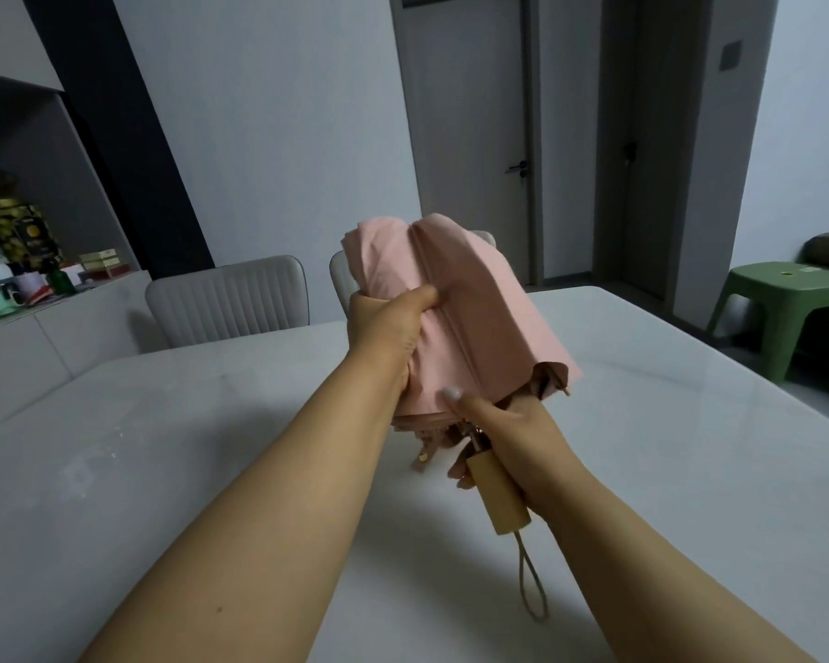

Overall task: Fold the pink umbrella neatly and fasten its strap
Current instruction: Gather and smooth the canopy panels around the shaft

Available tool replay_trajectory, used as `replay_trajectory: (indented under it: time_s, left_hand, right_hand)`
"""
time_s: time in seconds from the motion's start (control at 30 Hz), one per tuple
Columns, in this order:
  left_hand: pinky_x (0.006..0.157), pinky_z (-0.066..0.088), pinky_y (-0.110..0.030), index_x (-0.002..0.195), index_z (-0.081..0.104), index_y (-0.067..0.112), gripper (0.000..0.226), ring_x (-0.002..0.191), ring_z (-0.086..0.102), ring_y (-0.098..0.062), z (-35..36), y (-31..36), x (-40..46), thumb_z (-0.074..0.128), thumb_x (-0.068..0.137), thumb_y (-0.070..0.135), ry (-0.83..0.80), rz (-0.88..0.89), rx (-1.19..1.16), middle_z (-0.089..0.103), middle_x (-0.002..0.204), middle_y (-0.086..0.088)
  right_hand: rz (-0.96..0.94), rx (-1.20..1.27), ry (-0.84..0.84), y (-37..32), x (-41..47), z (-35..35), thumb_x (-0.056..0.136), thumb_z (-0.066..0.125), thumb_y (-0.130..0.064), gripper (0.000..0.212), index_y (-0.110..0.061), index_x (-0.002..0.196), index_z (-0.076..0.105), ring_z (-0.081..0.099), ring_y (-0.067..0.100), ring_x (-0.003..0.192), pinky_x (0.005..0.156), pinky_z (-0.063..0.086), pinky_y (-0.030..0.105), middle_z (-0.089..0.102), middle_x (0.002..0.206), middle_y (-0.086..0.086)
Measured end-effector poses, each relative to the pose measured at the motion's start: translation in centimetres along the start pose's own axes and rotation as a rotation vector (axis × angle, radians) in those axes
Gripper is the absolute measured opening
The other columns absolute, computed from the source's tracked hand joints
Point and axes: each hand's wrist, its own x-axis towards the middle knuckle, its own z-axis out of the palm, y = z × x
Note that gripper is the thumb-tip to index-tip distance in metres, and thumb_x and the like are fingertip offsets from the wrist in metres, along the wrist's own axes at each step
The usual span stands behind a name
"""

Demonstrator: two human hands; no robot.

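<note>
**Head view: umbrella half-gathered, strap still loose**

Head camera looks down at both hands holding the umbrella (470, 318) in the air above the white surface (164, 447).

- Left hand (386, 327): fingers wrapped round the canopy's left side, thumb pressed into a fold on top.
- Right hand (503, 437): curled round the stem where it meets the wooden handle (496, 495), thumb up against the canopy's lower edge.
- Canopy is bunched, not rolled; folds are uneven and one rib tip (565, 390) pokes out at the right.
- Strap (424, 452), with what looks like a snap, hangs below the fabric, unfastened.
- Wrist loop (532, 586) dangles from the handle.

Risks, as judged:
- Loose panels on the right could spill open if the left hand shifts to reach the strap.
- Wrapping over uneven folds would likely leave a lumpy bundle, and the strap may not reach its mate.
- The strap sits under the fabric, partly hidden; finding it means regripping.

Around: two chairs (228, 299) behind the surface, a green stool (781, 303) at right, a cluttered sideboard (15, 323) at left, a door (470, 136) beyond. Nothing stands in the way of the hands.
</note>
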Motion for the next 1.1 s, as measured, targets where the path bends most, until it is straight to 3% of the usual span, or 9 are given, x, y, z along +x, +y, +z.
replay_trajectory:
  time_s: [0.1,0.17,0.23,0.3,0.4,0.57,0.7,0.9,1.1]
  left_hand:
    - [0.094,0.052,-0.046,0.131,0.046,0.016,0.078,0.106,0.061,-0.029,-0.3,0.3,0.3,0.081,0.064,0.033,0.086,0.072,0.029,0.06,0.124,-0.004]
    - [0.095,0.051,-0.047,0.133,0.044,0.017,0.08,0.11,0.059,-0.03,-0.4,0.4,0.2,0.081,0.064,0.033,0.079,0.095,0.039,0.058,0.127,-0.003]
    - [0.094,0.052,-0.047,0.132,0.045,0.018,0.082,0.107,0.061,-0.03,-0.2,0.5,-0.3,0.082,0.061,0.035,0.044,0.104,0.03,0.06,0.124,-0.003]
    - [0.092,0.053,-0.046,0.131,0.047,0.018,0.082,0.104,0.062,-0.029,0.2,0.2,-0.9,0.082,0.059,0.035,-0.007,0.107,0.025,0.061,0.121,-0.002]
    - [0.092,0.053,-0.043,0.127,0.05,0.019,0.073,0.101,0.063,-0.026,0.9,-0.2,-1.4,0.083,0.064,0.03,-0.079,0.117,-0.011,0.063,0.117,-0.001]
    - [0.089,0.055,-0.044,0.117,0.052,0.02,0.061,0.095,0.066,-0.025,0.9,-0.7,-1.5,0.084,0.065,0.026,-0.132,0.033,-0.139,0.066,0.109,-0.001]
    - [0.086,0.056,-0.044,0.12,0.052,0.02,0.064,0.094,0.067,-0.026,0.9,-1.2,-1.4,0.083,0.066,0.029,-0.164,-0.01,-0.167,0.067,0.109,-0.002]
    - [0.086,0.057,-0.047,0.121,0.058,0.02,0.073,0.094,0.07,-0.029,1.1,-1.4,-1.3,0.084,0.055,0.038,-0.237,-0.016,-0.198,0.072,0.108,-0.003]
    - [0.086,0.057,-0.046,0.118,0.061,0.02,0.07,0.093,0.071,-0.028,0.7,-2.2,-0.8,0.085,0.057,0.045,-0.293,-0.043,-0.166,0.074,0.106,-0.005]
  right_hand:
    - [-0.097,-0.391,0.263,0.6,1.0,-0.2,0.06,0.072,-0.067,0.062,-0.023,0.101,0.057,0.066,0.013,0.076,0.066,0.058,0.037,0.069,0.087,-0.008]
    - [-0.121,-0.408,0.199,0.7,1.4,-0.4,0.058,0.07,-0.069,0.069,-0.034,0.113,0.05,0.062,0.005,0.084,0.063,0.051,0.022,0.065,0.096,-0.017]
    - [-0.041,-0.212,0.02,0.8,1.3,-0.3,0.058,0.072,-0.062,0.074,-0.028,0.121,0.053,0.063,0.004,0.091,0.067,0.05,0.019,0.066,0.103,-0.013]
    - [0.027,-0.047,-0.074,1.2,1.2,-0.4,0.055,0.076,-0.054,0.075,-0.018,0.12,0.06,0.066,0.014,0.096,0.078,0.057,0.036,0.07,0.105,-0.003]
    - [0.049,0.075,-0.174,1.2,0.9,-0.7,0.065,0.077,-0.031,0.038,-0.011,0.098,0.072,0.072,0.029,0.092,0.086,0.056,0.05,0.076,0.096,0.012]
    - [0.065,0.102,-0.072,1.1,0.9,-1.1,0.052,0.08,-0.025,0.044,-0.003,0.089,0.073,0.068,0.038,0.092,0.092,0.053,0.05,0.071,0.097,0.025]
    - [0.105,0.073,-0.024,1.0,0.9,-1.0,0.033,0.078,-0.037,0.067,-0.006,0.091,0.067,0.063,0.028,0.086,0.081,0.052,0.043,0.069,0.09,0.017]
    - [0.061,0.196,-0.213,0.2,0.4,-0.9,0.063,0.07,-0.012,0.013,-0.009,0.073,0.079,0.071,0.032,0.084,0.067,0.06,0.037,0.075,0.088,0.017]
    - [0.141,0.108,-0.169,-0.1,0.0,-1.1,0.06,0.078,-0.015,0.025,0.0,0.077,0.068,0.053,0.023,0.053,0.046,0.043,0.026,0.063,0.062,0.014]
